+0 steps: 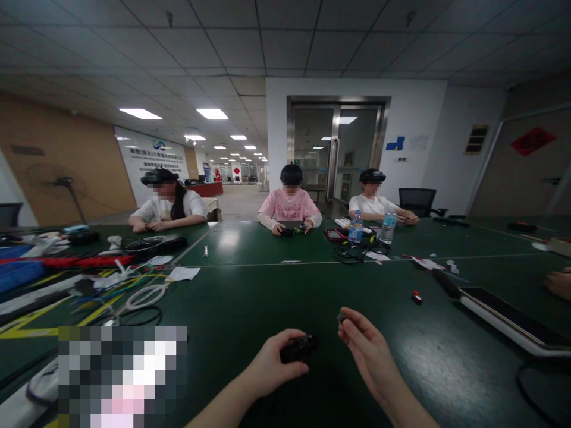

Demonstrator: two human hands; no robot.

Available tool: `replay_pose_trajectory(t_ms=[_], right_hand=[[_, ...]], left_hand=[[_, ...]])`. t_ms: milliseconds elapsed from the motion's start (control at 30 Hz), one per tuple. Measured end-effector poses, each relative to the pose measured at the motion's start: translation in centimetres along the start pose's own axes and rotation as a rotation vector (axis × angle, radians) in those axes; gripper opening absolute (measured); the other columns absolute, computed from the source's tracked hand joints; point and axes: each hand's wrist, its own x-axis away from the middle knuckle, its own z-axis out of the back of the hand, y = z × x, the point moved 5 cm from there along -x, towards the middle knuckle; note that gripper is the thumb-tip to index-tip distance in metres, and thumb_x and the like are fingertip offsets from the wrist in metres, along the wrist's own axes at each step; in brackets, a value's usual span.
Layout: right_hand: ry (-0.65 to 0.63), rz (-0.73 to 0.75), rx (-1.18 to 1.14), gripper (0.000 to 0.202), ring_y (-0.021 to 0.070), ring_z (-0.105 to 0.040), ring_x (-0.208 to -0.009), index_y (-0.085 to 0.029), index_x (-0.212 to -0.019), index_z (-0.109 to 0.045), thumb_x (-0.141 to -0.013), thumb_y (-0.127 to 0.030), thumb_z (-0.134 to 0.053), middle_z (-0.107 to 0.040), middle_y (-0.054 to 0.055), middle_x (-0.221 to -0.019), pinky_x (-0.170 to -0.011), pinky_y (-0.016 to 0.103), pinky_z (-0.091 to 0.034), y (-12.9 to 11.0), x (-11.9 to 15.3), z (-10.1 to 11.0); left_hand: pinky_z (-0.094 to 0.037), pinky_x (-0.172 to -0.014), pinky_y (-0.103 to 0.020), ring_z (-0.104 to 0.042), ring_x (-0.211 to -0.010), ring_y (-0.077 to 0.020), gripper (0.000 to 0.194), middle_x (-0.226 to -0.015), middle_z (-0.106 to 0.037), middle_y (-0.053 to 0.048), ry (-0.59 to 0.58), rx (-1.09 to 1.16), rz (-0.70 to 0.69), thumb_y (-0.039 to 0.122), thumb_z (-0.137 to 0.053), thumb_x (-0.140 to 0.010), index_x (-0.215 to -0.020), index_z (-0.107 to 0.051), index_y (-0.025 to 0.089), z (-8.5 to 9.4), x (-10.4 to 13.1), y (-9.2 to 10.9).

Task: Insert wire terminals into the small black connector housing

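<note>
Low in the middle of the head view, my left hand [272, 365] is wrapped round a small black device [298, 348]. Its far end sticks out between thumb and fingers; the shape is too dark to name more exactly. To the right, my right hand [366, 351] pinches a small dark grey piece [341, 317] between thumb and fingertips, too small to make out its kind. The two hands are apart, both over the dark green table [250, 297]. Beyond my right hand lies a small red and silver object [416, 297].
At left are coiled white cable [146, 296], loose wires, a blue bin [20, 275] and a blurred-out patch. A white device with a dark screen [513, 318] lies right. Bottles [355, 227] and a small wrench [206, 251] stand or lie farther off. Several people sit round the table.
</note>
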Motion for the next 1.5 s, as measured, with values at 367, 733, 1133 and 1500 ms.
replay_pose_trajectory(t_ms=[367, 733, 1133, 1500], right_hand=[[-0.067, -0.035, -0.015, 0.040, 0.0253, -0.061, -0.092, -0.022, -0.093, -0.069, -0.060, -0.043, -0.079, -0.069, 0.005, -0.093, -0.083, 0.040, -0.048, 1.1, -0.2, 0.3], [-0.043, -0.070, -0.079, 0.040, 0.0230, -0.062, -0.087, -0.023, -0.092, -0.070, -0.058, -0.042, -0.080, -0.069, 0.003, -0.092, -0.079, 0.037, -0.049, 0.9, -0.1, 0.1], [-0.073, -0.116, -0.103, 0.037, 0.0205, -0.061, -0.084, -0.022, -0.089, -0.071, -0.059, -0.040, -0.080, -0.068, 0.003, -0.089, -0.077, 0.034, -0.049, 0.8, 0.2, -0.3], [-0.073, -0.117, -0.005, 0.042, 0.0227, -0.061, -0.089, -0.022, -0.090, -0.071, -0.055, -0.042, -0.081, -0.069, 0.003, -0.090, -0.079, 0.034, -0.047, 1.1, 0.3, -0.4]], left_hand=[[-0.044, -0.089, -0.035, -0.058, -0.100, -0.0212, 0.047, -0.111, -0.062, -0.004, -0.010, -0.014, -0.032, 0.017, -0.065, -0.072, -0.117, -0.051, 0.021, -0.3, -0.1, -0.1], [-0.043, -0.092, -0.036, -0.057, -0.102, -0.0218, 0.045, -0.112, -0.061, -0.004, -0.009, -0.025, -0.034, 0.016, -0.064, -0.072, -0.115, -0.052, 0.021, -0.2, 0.0, -0.1], [-0.041, -0.094, -0.037, -0.056, -0.104, -0.0224, 0.046, -0.114, -0.060, -0.005, -0.024, -0.026, -0.036, 0.016, -0.065, -0.072, -0.115, -0.052, 0.021, -0.2, 0.0, -0.4], [-0.043, -0.094, -0.036, -0.056, -0.105, -0.0216, 0.045, -0.114, -0.061, -0.005, -0.004, -0.045, -0.057, 0.015, -0.064, -0.071, -0.115, -0.052, 0.020, -0.2, 0.0, -0.1]])
